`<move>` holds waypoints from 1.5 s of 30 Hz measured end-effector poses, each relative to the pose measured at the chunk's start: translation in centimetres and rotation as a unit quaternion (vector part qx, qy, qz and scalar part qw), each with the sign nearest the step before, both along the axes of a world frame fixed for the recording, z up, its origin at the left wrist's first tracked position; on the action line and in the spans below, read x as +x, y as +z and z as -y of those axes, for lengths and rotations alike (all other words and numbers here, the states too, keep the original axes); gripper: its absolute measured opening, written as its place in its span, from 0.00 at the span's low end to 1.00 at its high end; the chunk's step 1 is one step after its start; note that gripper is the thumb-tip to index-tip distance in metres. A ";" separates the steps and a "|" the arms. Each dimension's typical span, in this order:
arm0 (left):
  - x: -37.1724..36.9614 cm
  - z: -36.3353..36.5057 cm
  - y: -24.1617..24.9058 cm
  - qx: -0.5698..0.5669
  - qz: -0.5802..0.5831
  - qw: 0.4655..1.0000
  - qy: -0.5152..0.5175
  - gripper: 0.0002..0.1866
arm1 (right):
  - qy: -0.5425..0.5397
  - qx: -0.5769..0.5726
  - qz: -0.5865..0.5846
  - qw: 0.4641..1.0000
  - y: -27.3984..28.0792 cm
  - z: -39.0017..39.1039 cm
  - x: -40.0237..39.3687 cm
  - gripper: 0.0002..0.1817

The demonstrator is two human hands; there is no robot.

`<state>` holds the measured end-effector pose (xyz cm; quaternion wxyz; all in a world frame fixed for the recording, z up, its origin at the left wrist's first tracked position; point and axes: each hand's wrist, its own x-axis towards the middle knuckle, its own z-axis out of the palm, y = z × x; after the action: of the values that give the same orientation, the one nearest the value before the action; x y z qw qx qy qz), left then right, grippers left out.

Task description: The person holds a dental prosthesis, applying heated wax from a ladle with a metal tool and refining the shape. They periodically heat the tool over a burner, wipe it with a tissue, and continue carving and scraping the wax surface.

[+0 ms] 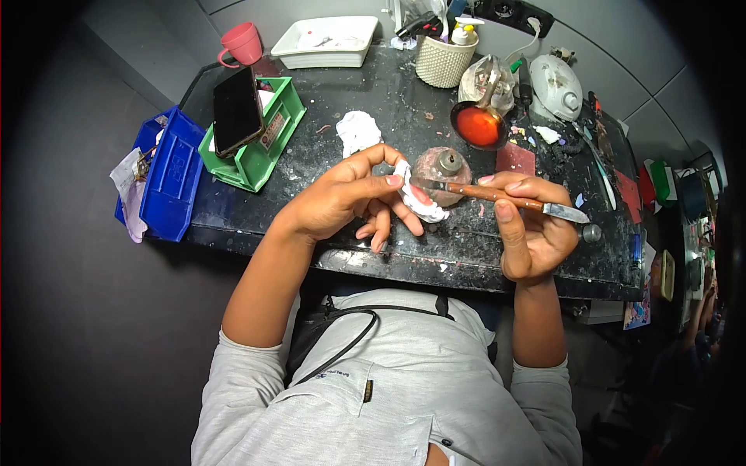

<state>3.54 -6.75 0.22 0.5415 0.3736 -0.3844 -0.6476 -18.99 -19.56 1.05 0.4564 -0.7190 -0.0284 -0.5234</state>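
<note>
Your left hand (pixel 338 198): thumb and index pinch white piece (pixel 423 203) with pink patch; lower fingers loosely curled. Your right hand (pixel 540 229): fingers and thumb grip wood-handled tool (pixel 497 196), one end pointing left at white piece; can't tell if touching. Both items held over front part of black bench (pixel 361 260). Glass jar (pixel 432 166) with metal cap just behind. Ladle (pixel 479 126) with orange-red contents farther back, right of jar. White lump (pixel 358 133) on bench, beyond your left hand. Phone (pixel 238 113) leans on green bin (pixel 273 155), left side.

Phone (pixel 238 113) on bin (pixel 280 138), left; ladle (pixel 478 126) behind jar (pixel 431 165); mug (pixel 244 45) behind phone.
</note>
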 end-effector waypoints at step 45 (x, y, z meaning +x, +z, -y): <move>0.0 0.0 0.2 0.008 -0.010 1.000 0.018 0.16 | -0.169 0.110 0.064 0.977 0.9 2.3 -1.7 0.09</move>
<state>3.53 -6.71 0.45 0.5538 0.3783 -0.3671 -0.6445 -20.68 -21.88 1.96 0.4346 -0.6238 0.1217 -0.6381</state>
